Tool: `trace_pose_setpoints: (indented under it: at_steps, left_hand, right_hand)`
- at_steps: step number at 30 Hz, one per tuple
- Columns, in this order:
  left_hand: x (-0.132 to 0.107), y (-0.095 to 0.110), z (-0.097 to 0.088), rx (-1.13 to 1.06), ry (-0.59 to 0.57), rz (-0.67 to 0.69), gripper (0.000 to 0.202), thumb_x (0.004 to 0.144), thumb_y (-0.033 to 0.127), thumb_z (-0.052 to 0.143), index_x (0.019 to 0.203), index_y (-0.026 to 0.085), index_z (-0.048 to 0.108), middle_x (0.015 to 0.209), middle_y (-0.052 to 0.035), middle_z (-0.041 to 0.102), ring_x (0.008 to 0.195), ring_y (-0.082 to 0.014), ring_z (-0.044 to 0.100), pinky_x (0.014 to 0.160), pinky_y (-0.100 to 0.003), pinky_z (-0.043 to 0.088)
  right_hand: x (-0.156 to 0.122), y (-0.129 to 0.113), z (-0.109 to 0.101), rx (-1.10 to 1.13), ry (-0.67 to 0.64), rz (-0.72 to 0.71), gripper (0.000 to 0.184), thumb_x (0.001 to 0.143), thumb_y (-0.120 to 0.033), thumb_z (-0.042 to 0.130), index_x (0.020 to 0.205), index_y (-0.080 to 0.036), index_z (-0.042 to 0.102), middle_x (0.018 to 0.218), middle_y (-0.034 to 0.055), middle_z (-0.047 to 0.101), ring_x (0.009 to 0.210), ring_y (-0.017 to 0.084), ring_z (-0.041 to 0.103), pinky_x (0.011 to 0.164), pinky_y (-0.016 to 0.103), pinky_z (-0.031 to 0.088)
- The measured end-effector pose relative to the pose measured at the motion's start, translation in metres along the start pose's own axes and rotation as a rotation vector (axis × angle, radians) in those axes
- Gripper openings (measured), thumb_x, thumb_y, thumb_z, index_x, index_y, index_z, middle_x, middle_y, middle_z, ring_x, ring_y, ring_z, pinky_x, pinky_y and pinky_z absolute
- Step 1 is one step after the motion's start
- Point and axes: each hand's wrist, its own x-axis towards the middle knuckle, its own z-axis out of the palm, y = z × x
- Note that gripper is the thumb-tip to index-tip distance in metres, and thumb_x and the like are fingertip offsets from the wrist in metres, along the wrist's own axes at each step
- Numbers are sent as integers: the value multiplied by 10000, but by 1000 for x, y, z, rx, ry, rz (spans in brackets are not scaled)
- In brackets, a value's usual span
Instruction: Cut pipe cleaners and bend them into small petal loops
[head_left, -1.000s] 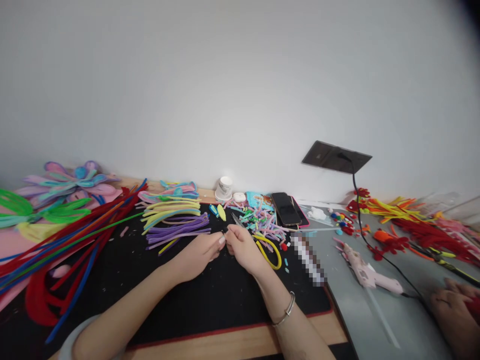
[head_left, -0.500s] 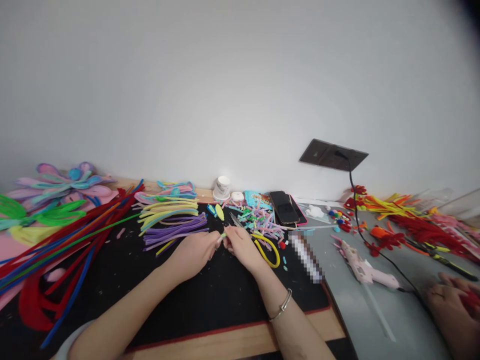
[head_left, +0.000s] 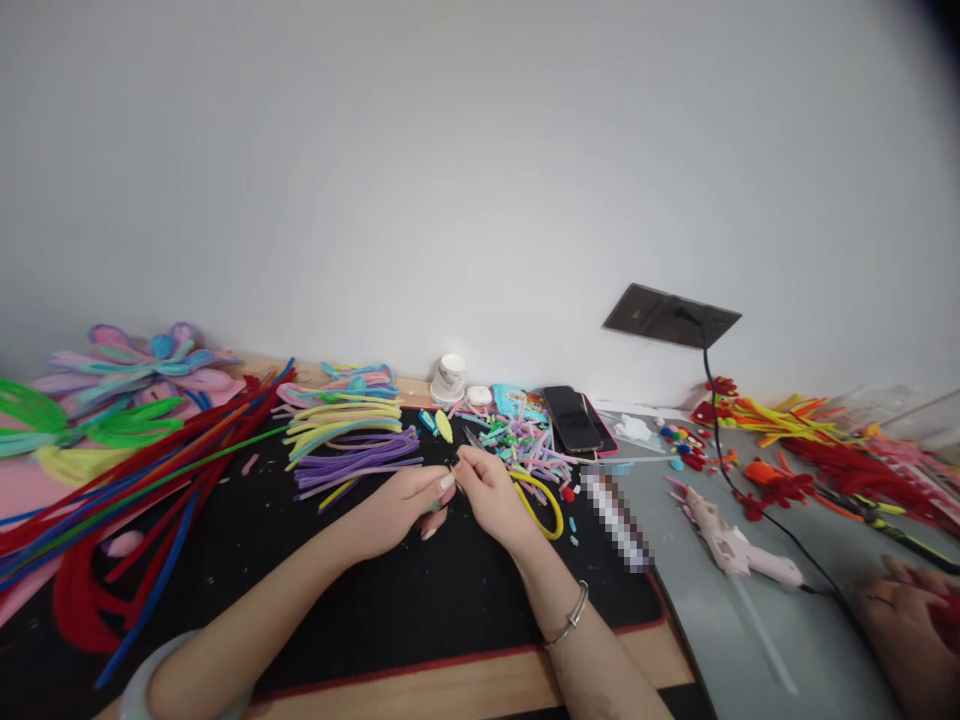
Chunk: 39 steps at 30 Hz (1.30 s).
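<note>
My left hand (head_left: 409, 505) is closed in a pinch over the black mat (head_left: 390, 610), its thumb toward my right hand. A short pale green pipe cleaner piece is in its fingers, now almost wholly covered. My right hand (head_left: 491, 492) meets it fingertip to fingertip, also pinched; what lies between those fingers is hidden. Just beyond are a yellow leaf-shaped piece (head_left: 445, 427), partly covered scissors (head_left: 472, 438) and a pile of short pastel pipe cleaner pieces (head_left: 529, 445). Purple pipe cleaners (head_left: 352, 460) lie left of my hands, a yellow loop (head_left: 553, 518) to the right.
Long red and blue pipe cleaners (head_left: 165, 500) spread at left near a pastel flower (head_left: 150, 365). A paper cup (head_left: 450, 372) and a phone (head_left: 574, 420) stand by the wall. At right are a pink glue gun (head_left: 739, 545), its cord, and another person's hand (head_left: 900, 610).
My left thumb has folded over the pale green piece, which showed between my hands before. My right fingers have closed in a tighter pinch. The whole view has shifted slightly.
</note>
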Motion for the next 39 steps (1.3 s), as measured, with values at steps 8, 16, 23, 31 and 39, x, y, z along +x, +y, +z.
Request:
trace_pose_setpoints:
  at_steps: [8, 16, 23, 31, 39]
  left_hand:
    - [-2, -1, 7, -624, -112, -78, 301, 883, 422, 382, 683, 197, 378, 414, 89, 307, 395, -79, 223, 458, -212, 264]
    - [-2, -7, 0, 625, 162, 57, 266, 901, 270, 320, 687, 190, 455, 606, -11, 522, 580, -155, 456, 569, -268, 258]
    - [0, -11, 0, 827, 189, 65, 244, 892, 238, 322, 697, 196, 462, 644, -24, 521, 603, -165, 453, 558, -281, 221]
    - [2, -2, 3, -272, -4, -65, 348, 872, 445, 395, 642, 184, 389, 501, 44, 446, 461, -94, 368, 502, -225, 268]
    - [-4, -3, 7, -878, -232, -122, 289, 880, 364, 444, 662, 179, 399, 410, 66, 353, 399, -68, 262, 455, -200, 262]
  right_hand:
    - [-5, -7, 2, -5, 69, -103, 342, 881, -370, 394, 600, -193, 312, 590, -43, 287, 563, 101, 283, 524, 232, 249]
    - [3, 12, 0, 62, -60, 194, 417, 874, -422, 364, 538, -179, 406, 476, -47, 331, 461, 87, 300, 463, 226, 223]
    - [3, 13, 3, 91, -25, 231, 246, 789, -247, 420, 560, -195, 346, 494, -72, 296, 444, 77, 259, 443, 209, 211]
    - [-2, 1, 5, 29, 46, 20, 278, 865, -294, 386, 610, -195, 335, 576, -50, 303, 537, 97, 285, 499, 226, 242]
    - [-10, -16, 4, -58, 52, -141, 320, 885, -320, 373, 604, -196, 285, 599, -40, 287, 572, 106, 291, 536, 241, 252]
